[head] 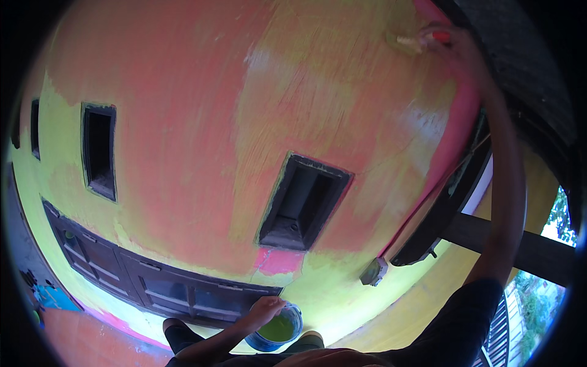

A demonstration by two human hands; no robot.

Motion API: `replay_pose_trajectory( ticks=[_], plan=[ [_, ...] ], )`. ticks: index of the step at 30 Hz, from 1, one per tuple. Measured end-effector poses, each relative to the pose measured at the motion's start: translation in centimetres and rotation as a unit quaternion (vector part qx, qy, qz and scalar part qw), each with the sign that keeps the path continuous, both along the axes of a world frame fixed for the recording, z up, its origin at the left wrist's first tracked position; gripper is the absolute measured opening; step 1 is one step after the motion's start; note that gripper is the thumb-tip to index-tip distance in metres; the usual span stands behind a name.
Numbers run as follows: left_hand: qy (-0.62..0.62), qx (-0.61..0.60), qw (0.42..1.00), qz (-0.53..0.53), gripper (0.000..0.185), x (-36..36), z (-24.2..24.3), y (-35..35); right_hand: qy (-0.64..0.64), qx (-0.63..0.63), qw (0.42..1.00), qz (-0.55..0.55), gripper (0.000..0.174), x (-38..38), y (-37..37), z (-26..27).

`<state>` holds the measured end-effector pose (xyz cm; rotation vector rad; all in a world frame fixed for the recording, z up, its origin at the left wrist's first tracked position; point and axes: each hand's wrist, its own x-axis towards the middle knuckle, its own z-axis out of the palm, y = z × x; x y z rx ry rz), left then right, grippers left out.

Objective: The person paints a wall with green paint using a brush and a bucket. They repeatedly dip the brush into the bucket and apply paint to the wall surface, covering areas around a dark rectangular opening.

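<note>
My right hand point(458, 52) is raised at the upper right, closed around a paintbrush point(407, 42) with a red handle. The pale bristles touch or nearly touch the wall point(183, 114), beside a pink band along the wall's right edge. Streaky yellow-green paint lies over pink across much of that wall. Low in front of my body, my left hand point(268, 309) grips the rim of a blue bucket point(299, 328). Yellow-green paint point(277, 328) covers what shows of its inside. My fingers hide part of the rim.
Dark-framed vent openings point(300, 202) point(99, 149) pierce the wall. Below are dark wooden shutters or doors point(156, 286) and a reddish floor point(110, 344). A dark beam point(545, 257) crosses behind my right arm, near a metal railing point(500, 325). A small grey fixture point(373, 271) juts out.
</note>
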<state>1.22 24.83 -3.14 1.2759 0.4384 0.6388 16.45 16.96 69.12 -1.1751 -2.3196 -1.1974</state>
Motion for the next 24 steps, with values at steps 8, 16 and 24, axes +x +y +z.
replay_pose_trajectory(
  ticks=[8,16,24],
  plan=[
    [-0.015,0.021,1.000,0.006,0.028,-0.3,-0.1,-0.9,0.204,-0.100,0.972,0.053,0.023,1.9,0.0,0.0],
    [-0.022,-0.002,0.999,0.030,0.029,-0.7,1.1,-2.0,0.073,0.257,0.961,0.069,0.025,0.7,3.4,13.3],
    [-0.027,-0.001,0.999,0.044,0.029,-1.6,0.3,-1.3,-0.079,0.013,0.993,0.089,0.019,-5.6,2.8,-6.5]
  ],
)
